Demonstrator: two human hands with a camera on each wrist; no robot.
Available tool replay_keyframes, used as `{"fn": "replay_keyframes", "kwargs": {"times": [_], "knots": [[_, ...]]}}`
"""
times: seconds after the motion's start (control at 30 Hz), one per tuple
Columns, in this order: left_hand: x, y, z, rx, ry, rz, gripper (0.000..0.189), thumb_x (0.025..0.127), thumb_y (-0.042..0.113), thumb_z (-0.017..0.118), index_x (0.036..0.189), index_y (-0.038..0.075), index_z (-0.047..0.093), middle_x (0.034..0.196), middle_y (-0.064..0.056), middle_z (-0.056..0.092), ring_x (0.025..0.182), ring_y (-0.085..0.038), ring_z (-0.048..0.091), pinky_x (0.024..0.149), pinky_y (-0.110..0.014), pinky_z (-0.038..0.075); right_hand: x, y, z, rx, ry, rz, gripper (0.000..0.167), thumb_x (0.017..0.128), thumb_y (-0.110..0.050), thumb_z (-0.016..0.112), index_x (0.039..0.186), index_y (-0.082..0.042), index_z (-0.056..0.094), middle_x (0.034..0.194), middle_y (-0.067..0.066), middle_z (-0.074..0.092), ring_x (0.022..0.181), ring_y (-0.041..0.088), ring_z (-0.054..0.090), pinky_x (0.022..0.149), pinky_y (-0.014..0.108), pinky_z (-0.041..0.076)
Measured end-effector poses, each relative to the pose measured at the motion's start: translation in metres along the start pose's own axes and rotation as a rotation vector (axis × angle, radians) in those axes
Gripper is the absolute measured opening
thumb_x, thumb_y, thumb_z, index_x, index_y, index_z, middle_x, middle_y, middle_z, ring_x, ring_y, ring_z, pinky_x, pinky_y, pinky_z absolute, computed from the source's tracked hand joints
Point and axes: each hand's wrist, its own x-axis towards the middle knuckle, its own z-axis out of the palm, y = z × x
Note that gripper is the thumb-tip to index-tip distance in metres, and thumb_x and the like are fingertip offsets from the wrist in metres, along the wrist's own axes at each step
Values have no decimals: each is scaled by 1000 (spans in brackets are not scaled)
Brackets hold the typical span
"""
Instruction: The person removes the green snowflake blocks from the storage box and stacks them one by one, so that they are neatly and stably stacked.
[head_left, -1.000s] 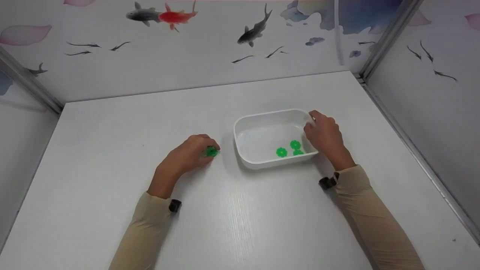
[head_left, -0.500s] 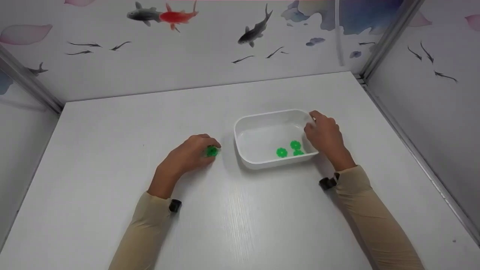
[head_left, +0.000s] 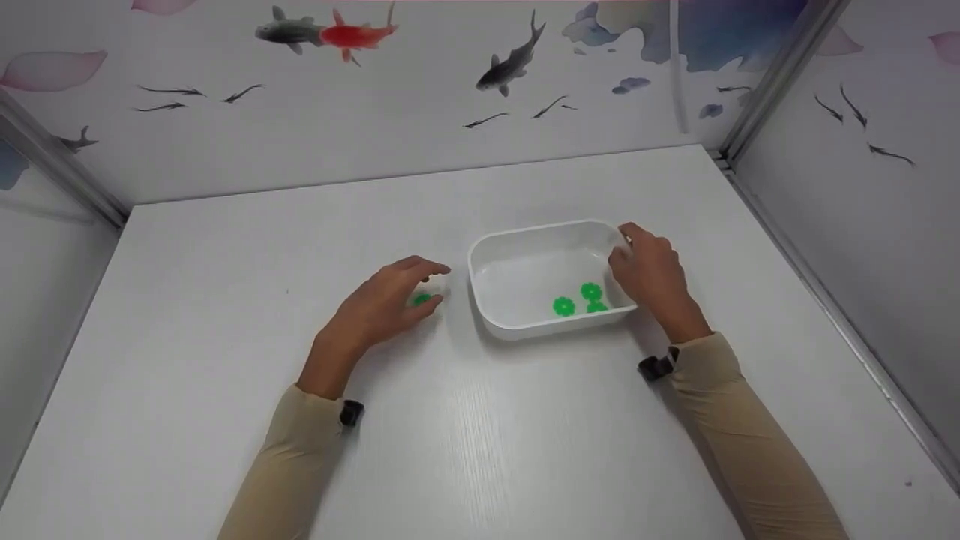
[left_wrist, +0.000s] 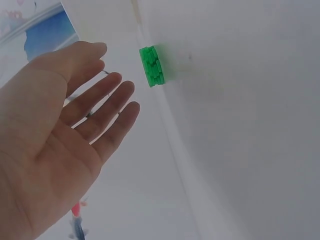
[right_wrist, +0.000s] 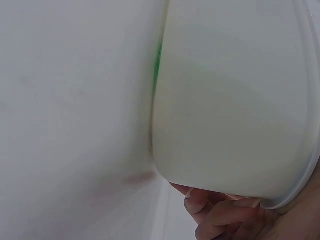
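Observation:
A small stack of green, flower-shaped plastic pieces (left_wrist: 152, 66) stands on the white table, left of a white plastic tub. My left hand (head_left: 382, 304) hovers around the stack with fingers spread and thumb apart; in the left wrist view a gap separates the fingertips from it. The tub (head_left: 517, 274) holds a few flat green flower-shaped pieces (head_left: 564, 306) near its front right. With my right hand (head_left: 651, 270) I grip the tub's right end, thumb over the rim. Curled fingers (right_wrist: 225, 214) show against the tub's outer wall in the right wrist view.
White panels painted with fish (head_left: 508, 67) and petals enclose the table (head_left: 465, 435) at the back and sides. Metal posts (head_left: 780, 75) stand at the back corners. A black wrist device (head_left: 655, 367) sits at each sleeve cuff.
The left fingers and thumb have spread apart and let go of the green stack, which stays in place on the table. The right hand and tub have not moved.

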Motion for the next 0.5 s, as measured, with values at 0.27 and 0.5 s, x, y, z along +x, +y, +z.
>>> {"fn": "replay_keyframes", "kwargs": {"times": [0.27, 0.5], "knots": [[0, 7, -3, 39, 137, 88, 47, 106, 19, 70, 152, 17, 60, 143, -6, 69, 122, -28, 72, 103, -42, 61, -1, 0, 1, 11, 12, -12, 50, 110, -22, 50, 156, -2, 51, 146, 29, 64, 124, 43, 68, 104, 65, 56], [5, 17, -5, 44, 207, 124, 48, 106, 18, 70, 153, 16, 60, 145, -3, 68, 127, -22, 69, 105, -37, 60, -1, 1, 0, 3, 16, -20, 50, 110, -22, 49, 155, -2, 51, 145, 29, 65, 121, 44, 69, 101, 65, 57]]}}
